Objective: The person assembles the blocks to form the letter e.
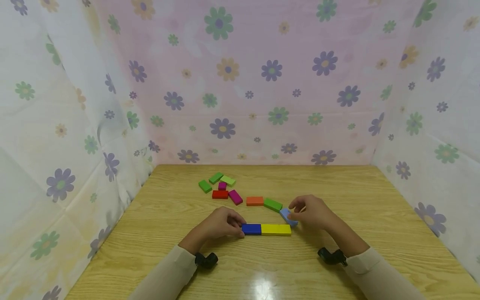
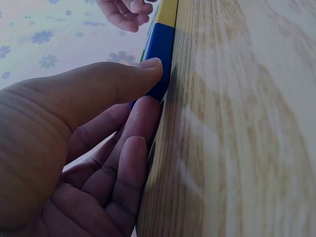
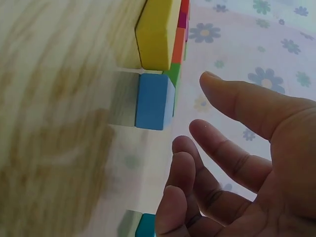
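My left hand [image 1: 221, 224] pinches the left end of a dark blue block [image 1: 251, 229] between thumb and fingers. In the left wrist view, the thumb lies on top of that dark blue block [image 2: 161, 42]. A longer yellow block [image 1: 276, 229] lies end to end with it, forming one straight bar. My right hand [image 1: 310, 211] hovers beside a light blue block [image 1: 288, 217], which slants behind the yellow block's right end. From the right wrist, thumb and fingers are spread apart with nothing between them, and the light blue block [image 3: 152, 101] sits on the table.
Behind the bar, an orange block [image 1: 255, 201] and a green block [image 1: 273, 204] lead toward the light blue one. Farther left lie red [image 1: 220, 194], magenta [image 1: 235, 196] and several green blocks. A teal block [image 3: 146, 226] shows low in the right wrist view. Flowered cloth [image 1: 255, 83] encloses the table.
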Tool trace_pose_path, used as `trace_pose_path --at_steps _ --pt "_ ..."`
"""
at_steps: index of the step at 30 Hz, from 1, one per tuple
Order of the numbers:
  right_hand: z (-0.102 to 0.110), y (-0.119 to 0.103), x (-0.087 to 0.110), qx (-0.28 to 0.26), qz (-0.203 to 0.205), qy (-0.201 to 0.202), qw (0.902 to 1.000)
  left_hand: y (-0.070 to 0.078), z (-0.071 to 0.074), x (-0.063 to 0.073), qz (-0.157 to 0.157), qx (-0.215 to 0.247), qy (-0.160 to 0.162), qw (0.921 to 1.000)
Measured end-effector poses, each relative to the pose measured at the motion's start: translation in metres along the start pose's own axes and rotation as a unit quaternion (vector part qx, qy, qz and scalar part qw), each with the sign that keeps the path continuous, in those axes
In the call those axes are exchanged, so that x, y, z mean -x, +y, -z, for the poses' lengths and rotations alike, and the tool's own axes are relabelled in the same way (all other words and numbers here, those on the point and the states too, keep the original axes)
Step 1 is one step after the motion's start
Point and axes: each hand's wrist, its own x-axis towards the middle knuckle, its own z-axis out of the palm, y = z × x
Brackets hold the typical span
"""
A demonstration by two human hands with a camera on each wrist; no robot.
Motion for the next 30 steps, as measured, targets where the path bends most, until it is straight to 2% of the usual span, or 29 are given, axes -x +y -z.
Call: trace_pose_path --at_steps 15,24,27,30 --pt "-0.010 -0.002 0.002 -0.006 -0.013 0.006 0.9999 0.002 0.001 0.002 0.000 -0.015 0.001 0.9999" --pt "-0.010 -0.001 0.004 -0.011 -0.006 0.013 0.9998 0.003 0.001 -0.002 -0.002 -0.026 0.002 0.9997" --pt "-0.010 -0.002 0.004 -0.013 -0.005 0.012 0.9998 0.002 0.003 -0.002 0.001 -0.027 0.011 0.9996" --pt "-0.011 -0.002 0.003 -0.013 -0.004 0.011 0.9998 0.003 0.007 -0.002 0.005 -0.027 0.039 0.9989"
